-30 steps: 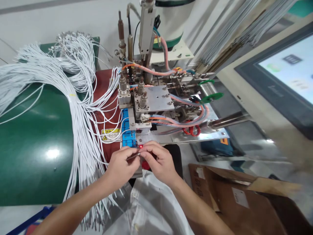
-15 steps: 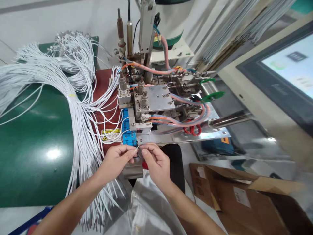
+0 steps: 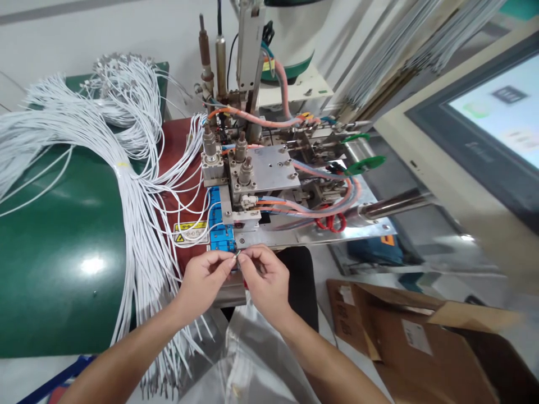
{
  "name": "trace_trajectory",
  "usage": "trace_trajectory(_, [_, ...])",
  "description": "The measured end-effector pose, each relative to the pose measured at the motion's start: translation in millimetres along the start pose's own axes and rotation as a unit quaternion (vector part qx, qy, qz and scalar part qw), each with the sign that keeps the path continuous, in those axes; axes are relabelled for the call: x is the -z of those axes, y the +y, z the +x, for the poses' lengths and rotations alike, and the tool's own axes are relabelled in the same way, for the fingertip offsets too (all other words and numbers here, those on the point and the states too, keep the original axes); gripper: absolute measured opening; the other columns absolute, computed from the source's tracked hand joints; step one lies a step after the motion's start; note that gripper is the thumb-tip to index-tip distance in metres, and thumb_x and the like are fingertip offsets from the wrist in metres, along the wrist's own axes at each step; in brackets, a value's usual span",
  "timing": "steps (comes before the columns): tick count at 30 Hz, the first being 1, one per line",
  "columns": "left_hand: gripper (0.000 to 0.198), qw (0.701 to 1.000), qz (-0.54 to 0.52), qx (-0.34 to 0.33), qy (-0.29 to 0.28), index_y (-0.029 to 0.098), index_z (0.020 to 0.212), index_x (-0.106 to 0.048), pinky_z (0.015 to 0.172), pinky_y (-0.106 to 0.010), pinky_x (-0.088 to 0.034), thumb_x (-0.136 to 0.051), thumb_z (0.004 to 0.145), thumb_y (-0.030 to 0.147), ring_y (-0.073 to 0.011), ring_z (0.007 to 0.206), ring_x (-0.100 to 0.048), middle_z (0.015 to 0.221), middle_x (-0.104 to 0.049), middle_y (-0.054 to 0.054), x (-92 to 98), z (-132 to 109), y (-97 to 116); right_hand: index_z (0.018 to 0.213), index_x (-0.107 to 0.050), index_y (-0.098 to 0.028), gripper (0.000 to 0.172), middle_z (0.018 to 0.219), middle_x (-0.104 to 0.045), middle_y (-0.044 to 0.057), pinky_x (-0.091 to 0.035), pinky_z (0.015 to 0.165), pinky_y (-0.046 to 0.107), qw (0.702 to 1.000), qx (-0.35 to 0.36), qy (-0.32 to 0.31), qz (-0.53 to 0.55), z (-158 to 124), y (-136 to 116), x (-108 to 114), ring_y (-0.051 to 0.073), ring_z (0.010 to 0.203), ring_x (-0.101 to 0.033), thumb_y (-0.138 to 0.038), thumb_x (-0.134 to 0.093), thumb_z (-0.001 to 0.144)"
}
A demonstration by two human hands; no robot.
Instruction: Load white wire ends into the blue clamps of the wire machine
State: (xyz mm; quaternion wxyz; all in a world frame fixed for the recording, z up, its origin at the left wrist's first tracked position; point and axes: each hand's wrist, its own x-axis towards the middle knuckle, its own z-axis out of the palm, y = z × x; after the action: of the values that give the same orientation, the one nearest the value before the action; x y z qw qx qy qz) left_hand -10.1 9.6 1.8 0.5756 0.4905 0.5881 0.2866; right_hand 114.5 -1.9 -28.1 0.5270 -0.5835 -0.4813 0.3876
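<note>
Both my hands meet just in front of the blue fixture blocks (image 3: pixel 222 235) at the machine's near edge. My left hand (image 3: pixel 201 280) is closed in a pinch on a white cable end (image 3: pixel 236 255), a short tip of which shows between the fingertips. Touching the same tip, my right hand (image 3: pixel 266 282) has its thumb and forefinger pressed together; the fingers cover most of what they grip. Left of my hands, a thick bundle of white cables (image 3: pixel 130 224) hangs over the table, and several of its strands run into the blue blocks.
The metal machine (image 3: pixel 269 168) carries orange and clear hoses and a green-flanged spool (image 3: pixel 365 154). Red-handled scissors (image 3: pixel 332 221) lie on its plate. A screen (image 3: pixel 497 106) leans in at right above a cardboard box (image 3: pixel 404 342). At left is a green table (image 3: pixel 63 252).
My right hand has shifted slightly left, closer to the left fingertips. Less of the cable tip shows between them. The view has moved a little; the machine and bundle look the same.
</note>
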Motion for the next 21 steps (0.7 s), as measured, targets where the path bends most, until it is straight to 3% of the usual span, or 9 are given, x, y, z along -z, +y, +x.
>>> trace_trajectory(4, [0.02, 1.0, -0.002, -0.016, 0.022, 0.014, 0.081, -0.067, 0.067, -0.023, -0.048, -0.056, 0.078, 0.031, -0.0142, 0.072, -0.059, 0.08, -0.067, -0.004, -2.8, -1, -5, 0.065, -0.054, -0.019, 0.012, 0.065, -0.053, 0.0, -0.045, 0.058, 0.027, 0.999, 0.046, 0.001, -0.005, 2, 0, 0, 0.013, 0.06, -0.052, -0.017, -0.053, 0.076])
trace_trajectory(10, [0.018, 0.994, 0.081, -0.069, 0.01, 0.016, 0.077, -0.068, 0.063, -0.022, -0.047, -0.055, 0.079, 0.027, -0.0132, 0.066, -0.057, 0.071, -0.064, -0.002, 4.3, 0, -4, 0.068, -0.054, -0.02, 0.008, 0.068, -0.054, 0.001, -0.043, 0.055, 0.025, 0.987, 0.133, -0.083, -0.035, 13, -4, 13, 0.013, 0.06, -0.051, -0.015, -0.054, 0.074])
trace_trajectory(16, [0.019, 0.965, 0.217, -0.12, -0.082, 0.019, 0.07, -0.069, 0.061, -0.021, -0.043, -0.052, 0.078, 0.017, -0.0117, 0.066, -0.056, 0.069, -0.064, 0.0, 16.0, -3, 10, 0.066, -0.056, -0.019, 0.01, 0.064, -0.054, 0.0, -0.041, 0.054, 0.024, 0.948, 0.151, -0.263, -0.097, 26, -15, 30, 0.012, 0.059, -0.05, -0.014, -0.053, 0.074])
trace_trajectory(18, [0.018, 0.962, 0.234, -0.123, -0.063, 0.019, 0.069, -0.068, 0.058, -0.02, -0.042, -0.052, 0.078, 0.017, -0.0112, 0.062, -0.055, 0.066, -0.062, 0.0, 15.3, -4, 10, 0.064, -0.056, -0.019, 0.012, 0.063, -0.054, 0.0, -0.04, 0.053, 0.024, 0.957, 0.132, -0.243, -0.087, 25, -16, 28, 0.012, 0.058, -0.049, -0.016, -0.053, 0.075])
trace_trajectory(21, [0.016, 0.978, 0.176, -0.106, 0.022, 0.017, 0.074, -0.067, 0.055, -0.02, -0.043, -0.053, 0.08, 0.024, -0.0107, 0.057, -0.054, 0.063, -0.059, 0.001, 9.6, -5, 4, 0.061, -0.055, -0.019, 0.018, 0.06, -0.053, -0.001, -0.04, 0.053, 0.024, 0.987, 0.08, -0.132, -0.034, 15, -11, 18, 0.012, 0.056, -0.049, -0.02, -0.053, 0.079])
